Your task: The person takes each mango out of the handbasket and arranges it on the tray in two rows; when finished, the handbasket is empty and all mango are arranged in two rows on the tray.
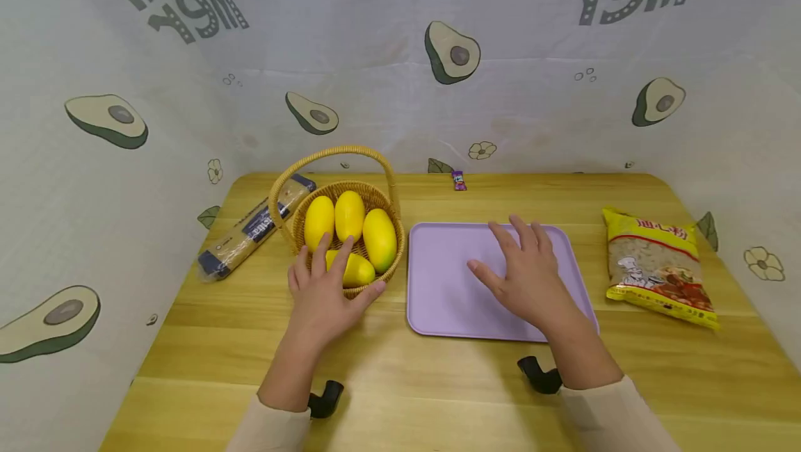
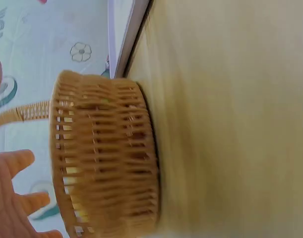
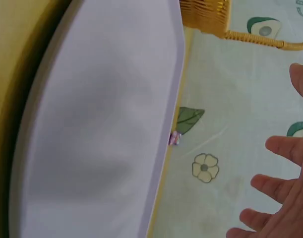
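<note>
In the head view my left hand (image 1: 325, 297) has its fingers spread over the near rim of a wicker basket (image 1: 398, 257) with an arched handle. Several yellow mangoes (image 1: 379, 240) lie inside it, and my fingers overlap the nearest one. The left wrist view shows the basket's woven side (image 2: 106, 153) beside those spread fingers (image 2: 32, 202). My right hand (image 1: 528, 278) hovers, fingers apart, over the right half of a flat lilac tray (image 1: 444, 278). In the right wrist view the tray surface (image 3: 101, 124) is bare below the hand's fingers (image 3: 272, 188).
A long clear-and-blue package of noodles (image 1: 250, 233) lies left of the basket. Right of the tray is a yellow printed bag (image 1: 660, 268). One small purple wrapped candy (image 1: 459, 181) sits at the table's back edge, before a hanging avocado-print cloth (image 1: 375, 42).
</note>
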The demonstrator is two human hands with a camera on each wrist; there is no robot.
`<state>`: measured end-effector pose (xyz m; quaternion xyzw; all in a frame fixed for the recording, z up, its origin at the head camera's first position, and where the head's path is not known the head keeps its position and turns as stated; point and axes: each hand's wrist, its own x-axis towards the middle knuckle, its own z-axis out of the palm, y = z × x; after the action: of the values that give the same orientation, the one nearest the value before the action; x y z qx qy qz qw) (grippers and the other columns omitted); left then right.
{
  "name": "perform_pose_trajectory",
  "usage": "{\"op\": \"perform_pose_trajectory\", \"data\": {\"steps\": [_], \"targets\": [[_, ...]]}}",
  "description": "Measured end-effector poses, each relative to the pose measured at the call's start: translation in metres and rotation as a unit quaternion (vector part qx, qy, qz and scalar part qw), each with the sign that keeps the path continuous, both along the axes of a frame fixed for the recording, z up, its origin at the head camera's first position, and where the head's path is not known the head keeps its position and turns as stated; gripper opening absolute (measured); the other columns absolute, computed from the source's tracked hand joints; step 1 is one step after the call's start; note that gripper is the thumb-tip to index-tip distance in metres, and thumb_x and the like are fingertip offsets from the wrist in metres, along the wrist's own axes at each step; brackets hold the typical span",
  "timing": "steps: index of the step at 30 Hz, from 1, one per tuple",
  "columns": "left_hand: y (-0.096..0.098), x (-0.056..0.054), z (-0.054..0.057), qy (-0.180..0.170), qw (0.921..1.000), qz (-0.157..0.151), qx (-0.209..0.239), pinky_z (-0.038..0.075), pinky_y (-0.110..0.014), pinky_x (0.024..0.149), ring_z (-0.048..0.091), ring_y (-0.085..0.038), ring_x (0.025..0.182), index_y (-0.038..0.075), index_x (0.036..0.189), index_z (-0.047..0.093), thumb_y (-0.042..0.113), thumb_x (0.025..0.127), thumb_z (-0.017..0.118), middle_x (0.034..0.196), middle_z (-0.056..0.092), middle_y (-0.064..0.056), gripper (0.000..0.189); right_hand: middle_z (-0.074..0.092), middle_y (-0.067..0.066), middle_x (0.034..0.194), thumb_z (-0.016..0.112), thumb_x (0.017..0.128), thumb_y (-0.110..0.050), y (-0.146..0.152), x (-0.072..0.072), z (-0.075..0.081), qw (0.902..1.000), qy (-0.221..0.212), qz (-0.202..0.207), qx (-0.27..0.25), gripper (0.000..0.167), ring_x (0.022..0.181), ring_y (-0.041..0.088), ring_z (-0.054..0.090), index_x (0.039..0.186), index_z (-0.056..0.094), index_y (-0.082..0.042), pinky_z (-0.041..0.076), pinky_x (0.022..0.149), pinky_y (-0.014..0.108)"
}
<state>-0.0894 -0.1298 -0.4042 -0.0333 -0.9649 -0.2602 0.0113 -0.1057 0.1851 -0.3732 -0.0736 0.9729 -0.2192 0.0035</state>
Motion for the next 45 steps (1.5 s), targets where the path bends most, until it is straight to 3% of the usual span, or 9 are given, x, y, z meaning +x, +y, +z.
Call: {"op": "perform_pose_trajectory", "data": {"steps": [6, 11, 16, 21, 26, 33, 37, 39, 45], "targets": [[-0.017, 0.013, -0.009, 0.01, 0.9962, 0.032, 0.08, 0.019, -0.077, 0.115, 0.001, -0.047, 0.154, 0.027, 0.162, 0.03, 0.062, 0.093, 0.063, 0.171, 0.004, -0.015, 0.084, 0.026, 0.03, 0.161, 0.068, 0.096, -0.042, -0.008, 0.011, -0.006, 0.999, 0.022, 0.019, -0.033, 0.074, 0.147, 0.057, 0.019, 0.153, 0.041, -0.004, 0.024, 0.114, 0.075], [-0.028, 0.011, -0.018, 0.043, 0.9834, 0.081, 0.157, 0.035, -0.073, 0.108, 0.018, -0.046, 0.148, 0.019, 0.158, 0.037, 0.046, 0.098, 0.064, 0.163, 0.012, -0.022, 0.071, 0.037, 0.027, 0.157, 0.07, 0.095, -0.04, -0.031, 0.02, -0.016, 0.9969, 0.037, 0.052, -0.045, 0.068, 0.145, 0.051, 0.029, 0.149, 0.049, -0.005, 0.034, 0.113, 0.07], [-0.032, -0.002, -0.027, 0.036, 0.9643, 0.115, 0.236, 0.036, -0.07, 0.112, 0.032, -0.047, 0.145, 0.018, 0.157, 0.038, 0.044, 0.104, 0.054, 0.163, 0.014, -0.021, 0.061, 0.045, 0.02, 0.154, 0.071, 0.094, -0.042, -0.058, 0.028, -0.026, 0.9937, 0.039, 0.087, -0.059, 0.063, 0.143, 0.043, 0.039, 0.145, 0.054, -0.009, 0.041, 0.112, 0.063], [-0.029, -0.013, -0.037, 0.019, 0.9466, 0.142, 0.289, 0.027, -0.068, 0.12, 0.025, -0.048, 0.151, 0.017, 0.156, 0.039, 0.041, 0.107, 0.047, 0.168, 0.012, -0.02, 0.055, 0.051, 0.013, 0.151, 0.071, 0.094, -0.042, -0.082, 0.038, -0.031, 0.9893, 0.033, 0.12, -0.076, 0.059, 0.14, 0.035, 0.047, 0.144, 0.056, -0.013, 0.046, 0.111, 0.055], [-0.019, -0.022, -0.043, 0.047, 0.9102, 0.194, 0.363, 0.022, -0.063, 0.124, 0.018, -0.043, 0.156, 0.012, 0.151, 0.047, 0.035, 0.109, 0.044, 0.17, 0.015, -0.017, 0.048, 0.053, 0.008, 0.149, 0.069, 0.096, -0.043, -0.105, 0.04, -0.028, 0.9821, 0.023, 0.157, -0.101, 0.057, 0.14, 0.029, 0.048, 0.145, 0.056, -0.017, 0.045, 0.113, 0.051], [-0.003, -0.038, -0.052, 0.123, 0.8371, 0.261, 0.465, 0.013, -0.054, 0.129, 0.017, -0.035, 0.158, 0.004, 0.135, 0.062, 0.023, 0.109, 0.044, 0.164, 0.031, -0.017, 0.037, 0.054, 0.003, 0.147, 0.069, 0.096, -0.041, -0.135, 0.029, -0.023, 0.9676, 0.041, 0.202, -0.146, 0.056, 0.137, 0.022, 0.051, 0.145, 0.055, -0.018, 0.046, 0.113, 0.046], [0.0, -0.039, -0.059, 0.131, 0.7953, 0.278, 0.522, 0.015, -0.046, 0.13, 0.02, -0.029, 0.158, 0.004, 0.136, 0.061, 0.019, 0.108, 0.042, 0.161, 0.041, -0.012, 0.037, 0.055, 0.004, 0.147, 0.069, 0.096, -0.04, -0.151, 0.016, -0.022, 0.962, 0.053, 0.218, -0.156, 0.055, 0.136, 0.023, 0.053, 0.144, 0.055, -0.017, 0.048, 0.112, 0.046], [0.0, -0.038, -0.061, 0.14, 0.7858, 0.28, 0.533, 0.019, -0.044, 0.129, 0.025, -0.028, 0.156, 0.003, 0.136, 0.061, 0.016, 0.107, 0.041, 0.158, 0.044, -0.011, 0.037, 0.055, 0.005, 0.147, 0.07, 0.096, -0.04, -0.158, 0.008, -0.023, 0.9611, 0.058, 0.22, -0.156, 0.055, 0.136, 0.023, 0.052, 0.143, 0.055, -0.016, 0.048, 0.112, 0.046], [-0.002, -0.035, -0.064, 0.162, 0.7777, 0.285, 0.536, 0.031, -0.043, 0.123, 0.04, -0.026, 0.146, 0.0, 0.132, 0.061, 0.011, 0.106, 0.041, 0.151, 0.051, -0.014, 0.035, 0.056, 0.003, 0.145, 0.072, 0.094, -0.042, -0.174, -0.018, -0.029, 0.9573, 0.047, 0.236, -0.161, 0.06, 0.134, 0.02, 0.052, 0.145, 0.053, -0.017, 0.047, 0.113, 0.043]]}}
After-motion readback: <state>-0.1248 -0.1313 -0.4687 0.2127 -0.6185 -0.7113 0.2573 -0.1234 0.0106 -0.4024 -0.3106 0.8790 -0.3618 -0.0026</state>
